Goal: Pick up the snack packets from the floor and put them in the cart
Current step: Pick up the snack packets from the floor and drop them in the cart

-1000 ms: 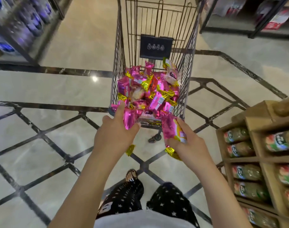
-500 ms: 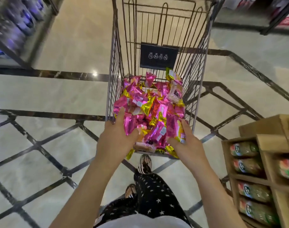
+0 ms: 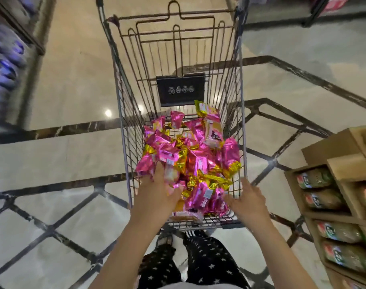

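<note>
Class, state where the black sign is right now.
In the head view, the black sign hangs centre frame on the cart's wires, just beyond the snack packets.

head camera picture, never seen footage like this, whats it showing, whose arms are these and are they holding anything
There is no machine here. A person wears a wide-angle camera on the head, looking forward and down, so you see their own arms from above. That is the only view. The left hand reaches into the packets, pink and gold, piled in the near end of the wire cart; its fingers look straight, though blurred. The right hand hovers open at the cart's near right corner, holding nothing. The cart stands on a tiled floor, with a wooden shelf of goods to the right. Below are the person's star-print trousers.
</note>
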The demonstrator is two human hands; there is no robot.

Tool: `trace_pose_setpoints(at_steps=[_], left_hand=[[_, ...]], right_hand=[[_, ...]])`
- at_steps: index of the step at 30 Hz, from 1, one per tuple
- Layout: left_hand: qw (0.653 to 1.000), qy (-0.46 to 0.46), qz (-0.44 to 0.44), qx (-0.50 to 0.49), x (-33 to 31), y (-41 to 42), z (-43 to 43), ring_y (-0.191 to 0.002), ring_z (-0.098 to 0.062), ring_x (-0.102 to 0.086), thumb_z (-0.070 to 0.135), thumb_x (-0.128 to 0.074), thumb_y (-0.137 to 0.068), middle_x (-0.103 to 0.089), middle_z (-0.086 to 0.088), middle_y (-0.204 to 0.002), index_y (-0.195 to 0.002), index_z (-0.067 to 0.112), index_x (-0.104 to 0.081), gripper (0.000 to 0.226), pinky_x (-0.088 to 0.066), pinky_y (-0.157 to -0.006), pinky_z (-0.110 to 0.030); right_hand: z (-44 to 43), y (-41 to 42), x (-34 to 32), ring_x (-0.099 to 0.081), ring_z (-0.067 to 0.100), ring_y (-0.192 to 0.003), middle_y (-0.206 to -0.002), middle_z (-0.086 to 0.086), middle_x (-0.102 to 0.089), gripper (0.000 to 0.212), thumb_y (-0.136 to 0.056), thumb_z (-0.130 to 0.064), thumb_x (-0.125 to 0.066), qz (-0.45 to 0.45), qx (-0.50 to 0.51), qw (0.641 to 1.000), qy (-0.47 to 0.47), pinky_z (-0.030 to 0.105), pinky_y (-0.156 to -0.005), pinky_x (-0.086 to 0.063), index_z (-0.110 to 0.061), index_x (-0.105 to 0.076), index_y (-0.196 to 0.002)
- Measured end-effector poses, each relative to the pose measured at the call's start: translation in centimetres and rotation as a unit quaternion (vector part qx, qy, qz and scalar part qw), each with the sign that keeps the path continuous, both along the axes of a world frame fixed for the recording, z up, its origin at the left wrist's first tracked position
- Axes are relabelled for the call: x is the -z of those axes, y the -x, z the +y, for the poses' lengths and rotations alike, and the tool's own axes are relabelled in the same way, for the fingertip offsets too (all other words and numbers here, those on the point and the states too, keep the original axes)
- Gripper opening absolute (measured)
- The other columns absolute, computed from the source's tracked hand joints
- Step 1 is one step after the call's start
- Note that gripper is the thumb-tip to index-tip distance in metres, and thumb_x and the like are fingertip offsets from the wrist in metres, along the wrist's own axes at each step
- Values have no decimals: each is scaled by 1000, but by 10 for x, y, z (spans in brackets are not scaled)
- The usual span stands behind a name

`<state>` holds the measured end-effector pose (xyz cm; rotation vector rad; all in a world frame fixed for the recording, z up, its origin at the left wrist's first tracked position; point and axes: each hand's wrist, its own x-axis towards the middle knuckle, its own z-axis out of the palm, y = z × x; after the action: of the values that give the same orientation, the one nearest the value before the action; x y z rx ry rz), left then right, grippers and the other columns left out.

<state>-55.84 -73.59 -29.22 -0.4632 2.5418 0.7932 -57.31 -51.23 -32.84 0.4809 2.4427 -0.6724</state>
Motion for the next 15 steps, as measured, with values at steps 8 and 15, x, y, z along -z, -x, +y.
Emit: trace_pose_setpoints(at_steps=[8,15], left_hand=[[972,-10,0,234,-12,-14,4,-132,-31,-42,53,-50,-95,-37,-11,-151,-153,22,-22,72,-42,-103,-38],[918,33,-39,393,-3,-67,24,-130,-33,-43,55,-50,-94,-41,-13,-147,-155,22,-18,77,-42,-101,-41]], right_hand=[[-20,-97,-14,-52,32,-116,-127,15,-56,65,-88,-41,-66,48,193,977,77,41,-91,-47,-18,-41,-143],[-28,-230,-18,-41,34,-129,-142,16,-41,76,-89,-48,-61,32,353,935,32,43,-101,-41,-22,-25,-152]])
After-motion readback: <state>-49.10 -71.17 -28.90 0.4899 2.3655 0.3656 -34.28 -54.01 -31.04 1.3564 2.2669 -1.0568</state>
